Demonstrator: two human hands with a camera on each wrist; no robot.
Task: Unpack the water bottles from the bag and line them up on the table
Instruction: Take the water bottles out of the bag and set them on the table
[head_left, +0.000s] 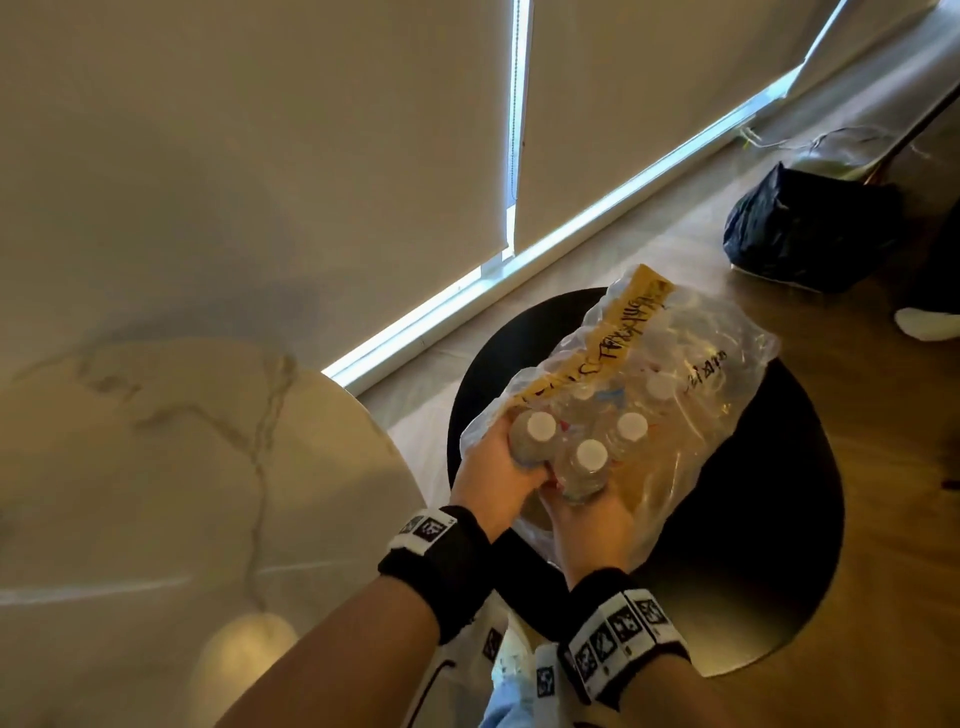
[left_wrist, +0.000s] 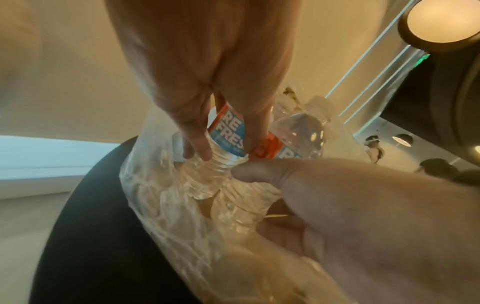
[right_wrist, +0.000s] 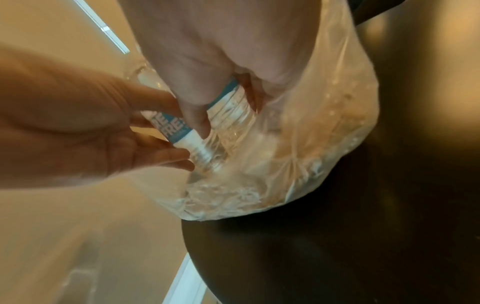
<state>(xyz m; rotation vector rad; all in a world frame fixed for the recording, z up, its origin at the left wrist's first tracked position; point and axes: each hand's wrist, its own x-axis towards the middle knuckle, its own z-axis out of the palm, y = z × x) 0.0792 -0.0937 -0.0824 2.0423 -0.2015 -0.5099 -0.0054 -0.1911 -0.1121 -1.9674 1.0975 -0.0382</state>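
**Two bottles gripped at the bag's mouth, with a risky lift ahead**

I had both hands in the clear plastic bag (head_left: 691, 415), which lay on the round black stool (head_left: 779, 519) just beside the marble table (head_left: 156, 467). My left hand (head_left: 493, 467) was curled round one water bottle (head_left: 530, 441) at its labelled middle, and my right hand (head_left: 592, 525) was wrapped round the neighbouring bottle (head_left: 587, 467). Both grips were closed on their bottles, not spread. Several more white-capped bottles (head_left: 631, 427) sat packed behind them in the bag. None stood on the table yet.

My worry was the film. It bunched round the bottle bases, so I judged a straight pull could drag the whole bag toward the stool's edge and spill the rest onto the floor. The bottles looked thin-walled and ribbed; squeezing hard might buckle them and loosen my hold. The two I held were touching, so lifting them together could snag one against the other.
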